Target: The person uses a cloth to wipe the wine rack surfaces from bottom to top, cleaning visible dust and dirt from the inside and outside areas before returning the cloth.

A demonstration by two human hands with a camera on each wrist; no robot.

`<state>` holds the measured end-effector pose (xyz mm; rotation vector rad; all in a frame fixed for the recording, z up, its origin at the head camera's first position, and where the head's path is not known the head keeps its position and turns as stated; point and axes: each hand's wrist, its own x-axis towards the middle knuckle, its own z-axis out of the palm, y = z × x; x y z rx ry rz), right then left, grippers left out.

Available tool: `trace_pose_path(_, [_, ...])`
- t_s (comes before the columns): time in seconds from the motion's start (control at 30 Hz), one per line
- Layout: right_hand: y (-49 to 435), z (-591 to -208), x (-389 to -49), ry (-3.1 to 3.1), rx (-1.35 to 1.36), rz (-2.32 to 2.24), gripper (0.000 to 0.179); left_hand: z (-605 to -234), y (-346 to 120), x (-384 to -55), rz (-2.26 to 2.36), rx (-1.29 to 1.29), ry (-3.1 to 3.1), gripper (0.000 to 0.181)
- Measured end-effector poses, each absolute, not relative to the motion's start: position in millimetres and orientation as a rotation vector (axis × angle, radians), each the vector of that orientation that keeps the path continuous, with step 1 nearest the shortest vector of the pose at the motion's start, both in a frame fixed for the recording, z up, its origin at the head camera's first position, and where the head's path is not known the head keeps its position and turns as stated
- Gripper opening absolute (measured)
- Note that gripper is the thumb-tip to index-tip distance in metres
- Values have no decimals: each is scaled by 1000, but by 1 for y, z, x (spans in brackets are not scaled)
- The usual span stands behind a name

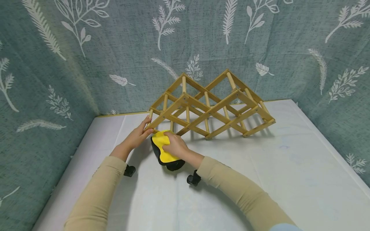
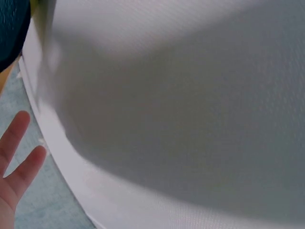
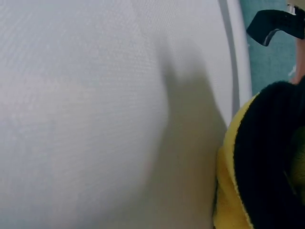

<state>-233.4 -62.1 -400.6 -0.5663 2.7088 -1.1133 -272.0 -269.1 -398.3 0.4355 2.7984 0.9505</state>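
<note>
A wooden lattice rack (image 1: 210, 113) with crossed slats and round dowels stands at the back of the white surface. Its low left end is gripped by my left hand (image 1: 136, 136), thumb at the near side. In the left wrist view two spread fingers (image 2: 14, 138) show at the edge; their contact with the rack is out of that frame. My right hand (image 1: 177, 147) holds a yellow cloth with a black border (image 1: 166, 156), bunched beside the rack's left end. The cloth (image 3: 264, 157) fills the right edge of the right wrist view, and the right fingers are hidden there.
Under everything lies a white-covered table (image 1: 231, 179). Grey-green leaf-patterned fabric (image 1: 130, 48) hangs behind it and at both sides. A black wrist camera (image 1: 129, 170) sits below the left wrist, another black wrist camera (image 1: 193, 179) below the right.
</note>
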Motion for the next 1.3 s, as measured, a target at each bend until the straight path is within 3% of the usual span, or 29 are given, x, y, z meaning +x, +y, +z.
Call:
trace_pose_path(0.5, [-43, -404, -223, 2630, -590, -1209, 61, -400, -265, -272, 938, 457, 2814, 68])
trace_pose_path(1.3, [95, -401, -188, 2455, -503, -1410, 68, -401, -267, -271, 976, 519, 2845, 63])
